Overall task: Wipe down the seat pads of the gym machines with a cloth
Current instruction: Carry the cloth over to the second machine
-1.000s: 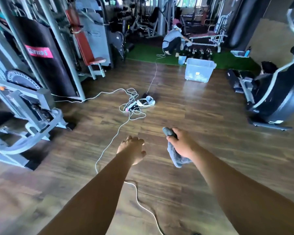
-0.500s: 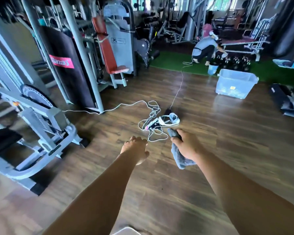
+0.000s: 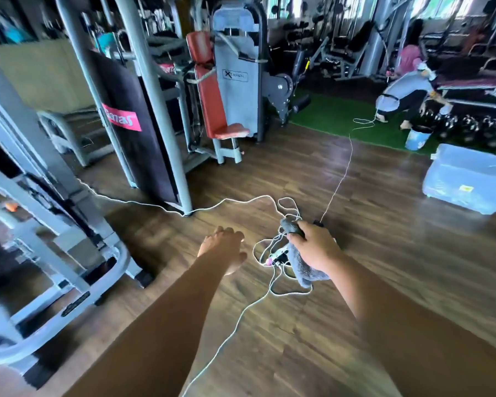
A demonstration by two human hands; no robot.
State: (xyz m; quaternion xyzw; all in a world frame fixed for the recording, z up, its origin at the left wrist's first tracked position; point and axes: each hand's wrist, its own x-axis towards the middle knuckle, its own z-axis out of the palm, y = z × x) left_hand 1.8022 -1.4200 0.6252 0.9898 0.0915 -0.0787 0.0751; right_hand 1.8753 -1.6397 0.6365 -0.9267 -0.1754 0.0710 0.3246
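My right hand (image 3: 317,246) grips a grey cloth (image 3: 305,270) that hangs below the fist, out over the wooden floor. My left hand (image 3: 224,247) is stretched forward beside it, palm down, fingers loosely curled, holding nothing. Ahead stands a grey gym machine (image 3: 238,70) with a red seat pad (image 3: 231,130) and a red back pad (image 3: 209,96). Both hands are well short of that seat.
White cables and a power strip (image 3: 278,255) lie tangled on the floor under my hands. A black punching bag (image 3: 132,133) hangs in a grey frame to the left. A clear plastic bin (image 3: 467,179) sits right. A person (image 3: 404,94) crouches by kettlebells on green turf.
The view has swung left and moved forward; the red-seat machine is nearer and more central. The cable tangle has slid under my hands. My right hand still holds the cloth.
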